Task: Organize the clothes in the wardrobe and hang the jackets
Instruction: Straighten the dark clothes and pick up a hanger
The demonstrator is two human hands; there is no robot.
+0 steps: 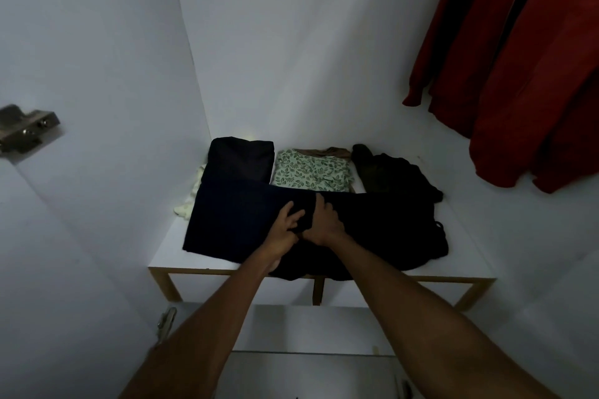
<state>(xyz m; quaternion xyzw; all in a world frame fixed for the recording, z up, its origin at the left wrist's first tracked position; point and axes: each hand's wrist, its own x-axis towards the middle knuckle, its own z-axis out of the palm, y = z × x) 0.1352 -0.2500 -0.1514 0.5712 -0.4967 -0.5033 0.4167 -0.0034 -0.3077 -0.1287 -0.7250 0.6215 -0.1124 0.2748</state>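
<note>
White wardrobe walls enclose a shelf (168,256) where both hands meet on a black garment (372,233): left hand (287,220) fingers pinched on its fabric, right hand (325,220) fingers spread flat, pressing. Beyond the fingertips lie a folded dark piece (240,159) and a leaf-print top (311,172), apparently sorted; a navy piece (233,223) lies left of the fingers. Red jackets (525,68) already hang up to their right, so I judge folding remains.

Folded clothes (311,172) lie behind the spread garment (243,223) on the shelf (463,236)
</note>
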